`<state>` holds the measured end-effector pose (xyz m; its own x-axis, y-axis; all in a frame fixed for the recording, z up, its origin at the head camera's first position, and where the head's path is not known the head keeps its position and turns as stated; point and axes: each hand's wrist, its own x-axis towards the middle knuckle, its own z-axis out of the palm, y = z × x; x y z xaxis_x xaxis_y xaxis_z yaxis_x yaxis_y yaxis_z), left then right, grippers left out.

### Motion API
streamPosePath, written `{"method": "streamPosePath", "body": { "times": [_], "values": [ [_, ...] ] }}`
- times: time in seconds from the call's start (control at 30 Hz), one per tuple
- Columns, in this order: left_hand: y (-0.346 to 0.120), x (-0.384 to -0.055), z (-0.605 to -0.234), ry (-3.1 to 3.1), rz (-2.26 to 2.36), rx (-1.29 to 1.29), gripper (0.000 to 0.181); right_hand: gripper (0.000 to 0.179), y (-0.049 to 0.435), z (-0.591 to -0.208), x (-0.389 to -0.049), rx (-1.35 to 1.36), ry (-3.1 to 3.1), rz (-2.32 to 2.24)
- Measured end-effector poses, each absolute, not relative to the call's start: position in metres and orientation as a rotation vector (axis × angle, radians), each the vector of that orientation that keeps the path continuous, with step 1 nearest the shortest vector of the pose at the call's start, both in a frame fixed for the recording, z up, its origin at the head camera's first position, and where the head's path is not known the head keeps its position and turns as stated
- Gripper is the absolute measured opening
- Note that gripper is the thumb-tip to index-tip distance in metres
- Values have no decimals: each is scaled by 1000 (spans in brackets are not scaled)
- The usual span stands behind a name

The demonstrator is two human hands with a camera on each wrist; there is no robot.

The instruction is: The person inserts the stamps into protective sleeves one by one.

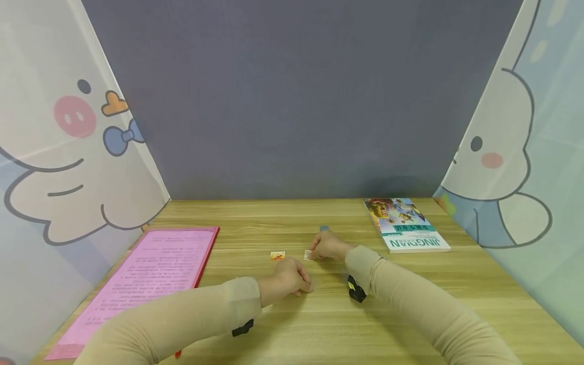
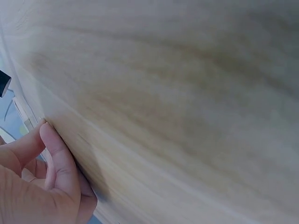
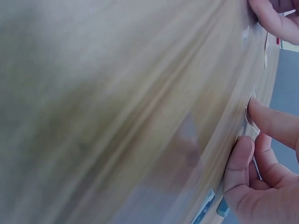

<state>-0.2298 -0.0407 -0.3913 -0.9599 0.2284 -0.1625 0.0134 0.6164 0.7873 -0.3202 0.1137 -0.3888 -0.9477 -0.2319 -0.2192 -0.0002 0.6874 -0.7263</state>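
In the middle of the table, my right hand (image 1: 329,246) has a small white-bordered picture card (image 1: 307,255) at its fingertips. The right wrist view shows that card (image 3: 252,116) standing bent between forefinger and thumb. Closer to me, my left hand (image 1: 289,278) is low over the wood, thumb and fingertips pinched together on a small pale flat piece (image 1: 312,288), mostly hidden by the fingers. Just beyond the left hand lies another small card (image 1: 277,256) with a yellow and red picture. Behind the right hand a small blue item (image 1: 324,228) shows in part.
A red-edged clipboard (image 1: 201,268) with a pink printed sheet (image 1: 159,274) lies at the left. At the back right is a colourful book (image 1: 406,225). A dark grey panel (image 1: 296,101) stands behind the wooden table (image 1: 292,339), with cartoon-printed cloths (image 1: 502,126) at both sides.
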Motion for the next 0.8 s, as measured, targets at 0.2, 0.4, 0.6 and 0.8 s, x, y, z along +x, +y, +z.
{"method": "streamPosePath", "body": {
  "times": [0.2, 0.4, 0.6, 0.8],
  "values": [
    [-41, -230, -388, 2580, 1285, 139, 29, 18, 114, -387, -318, -198, 2618, -1133],
    [-41, -230, -388, 2551, 1326, 147, 26, 17, 111, -386, -315, -196, 2649, -1136],
    [-41, -229, -385, 2564, 1296, 153, 22, 15, 110, -387, -315, -206, 2644, -1187],
    [-43, -229, -389, 2540, 1328, 198, 17, 14, 114, -392, -318, -203, 2553, -1296]
  ]
}}
